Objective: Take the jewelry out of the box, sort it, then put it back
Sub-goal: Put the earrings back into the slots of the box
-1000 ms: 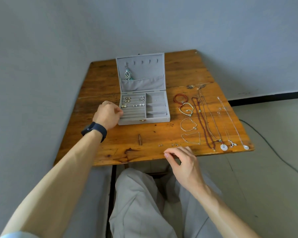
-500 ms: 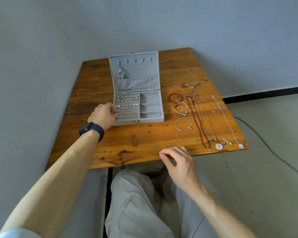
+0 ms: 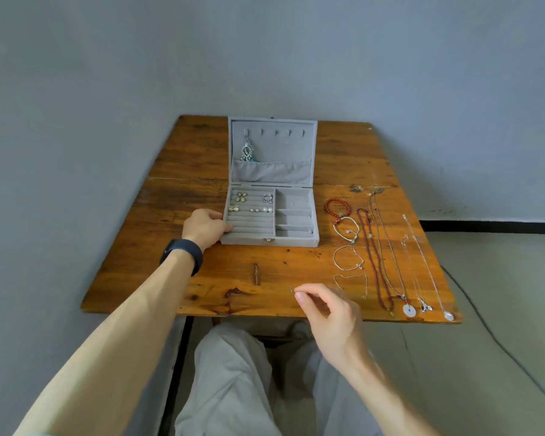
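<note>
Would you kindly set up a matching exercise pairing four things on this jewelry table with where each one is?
Things:
1. red bead bracelet
2. silver chandelier earring
3. white disc pendant
4. left hand

Places:
A. near the wooden table front edge
B. holding the grey jewelry box at its left side
C. hanging inside the lid
D. on the tabletop beside the box's right wall

Pairs: 1-D; 2-C; 3-A; 4-B.

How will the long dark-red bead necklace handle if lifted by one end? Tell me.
Probably floppy: the bead necklace lies as a limp doubled strand on the table. Likely light, its beads being small. Lifted, it may drag or snag the thin chain lying close beside it.
</note>
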